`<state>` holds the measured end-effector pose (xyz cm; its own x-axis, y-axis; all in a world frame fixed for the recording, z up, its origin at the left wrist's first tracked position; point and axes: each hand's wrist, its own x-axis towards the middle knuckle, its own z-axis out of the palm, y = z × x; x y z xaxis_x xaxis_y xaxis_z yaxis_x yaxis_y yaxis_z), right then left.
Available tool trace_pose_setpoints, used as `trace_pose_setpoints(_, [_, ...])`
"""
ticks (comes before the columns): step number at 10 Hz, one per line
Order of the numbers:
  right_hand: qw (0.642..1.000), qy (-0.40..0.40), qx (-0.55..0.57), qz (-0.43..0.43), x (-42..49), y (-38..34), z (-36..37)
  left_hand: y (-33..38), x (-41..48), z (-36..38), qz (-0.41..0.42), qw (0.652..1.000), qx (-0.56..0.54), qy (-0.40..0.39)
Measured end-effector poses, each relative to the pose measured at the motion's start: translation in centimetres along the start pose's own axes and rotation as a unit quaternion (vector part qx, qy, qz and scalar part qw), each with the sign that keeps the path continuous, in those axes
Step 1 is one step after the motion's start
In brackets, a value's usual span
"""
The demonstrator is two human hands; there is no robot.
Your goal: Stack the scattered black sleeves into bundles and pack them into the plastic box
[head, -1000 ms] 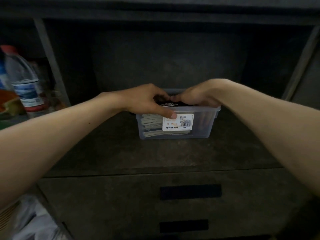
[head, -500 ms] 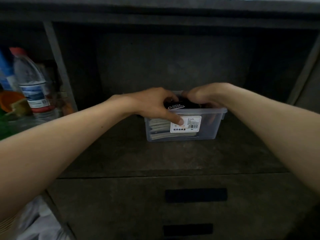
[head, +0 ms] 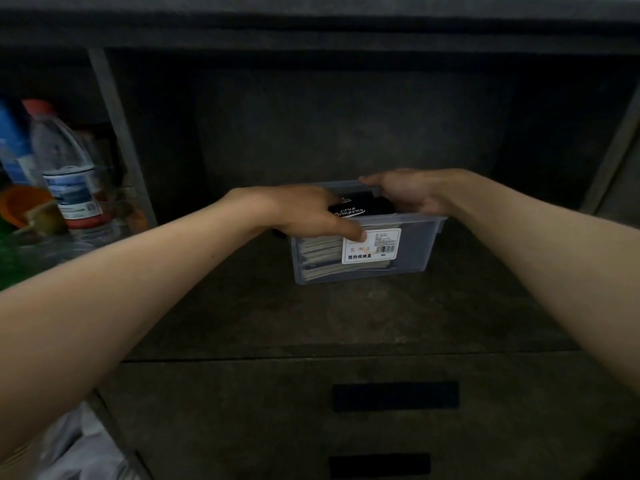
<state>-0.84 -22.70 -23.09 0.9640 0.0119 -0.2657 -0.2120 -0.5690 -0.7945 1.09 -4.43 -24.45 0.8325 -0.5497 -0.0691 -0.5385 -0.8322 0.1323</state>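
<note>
- Plastic box [head: 410, 259] sits on dark shelf [head: 346, 317], well back, white label [head: 374, 249] on its front wall.
- Black sleeves [head: 367, 210] are stacked inside the box, top one at rim level.
- Left hand [head: 304, 213] pinches box front wall, thumb on label, fingers over rim.
- Right hand [head: 412, 192] is over box's right rear; can't tell its grip.
- Water bottle [head: 65, 168] is far left.

The plastic box [head: 410, 252] is see-through, with a white label [head: 372, 245] that has thin black stripes. The top sleeve [head: 360, 209] is black with white writing. The water bottle [head: 67, 178] has a red cap. The shelf [head: 311, 313] is dark grey.
</note>
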Motion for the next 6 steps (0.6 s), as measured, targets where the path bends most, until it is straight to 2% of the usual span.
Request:
trace_pose_setpoints(1, [0.954, 0.179, -0.228, -0.079, 0.2, 0.1, 0.7, -0.1, 0.0, -0.2, -0.013, 0.998, 0.051, 0.015])
trace_pose_setpoints(2, [0.867, 0.303, -0.343, -0.198, -0.2, 1.8, 0.3, -1.1, 0.0, -0.5, -0.043, 0.995, 0.092, 0.024])
trace_pose_setpoints(3, [0.865, 0.258, -0.396, -0.167, -0.4, 3.6, -0.2, -2.5, 0.5, -0.1, -0.041, 0.998, 0.028, 0.024])
trace_pose_setpoints(4, [0.930, 0.214, -0.264, -0.138, 0.0, 3.9, 0.0, -2.2, 0.9, 0.9, -0.026, 0.996, 0.005, 0.080])
trace_pose_setpoints(5, [0.933, 0.230, -0.231, -0.156, 1.1, 4.0, -0.1, -2.2, 0.4, 1.3, -0.011, 0.987, 0.015, 0.159])
trace_pose_setpoints(6, [0.903, 0.286, -0.225, -0.230, 0.8, 4.7, -0.4, -2.8, -0.7, 2.9, 0.005, 0.957, 0.008, 0.290])
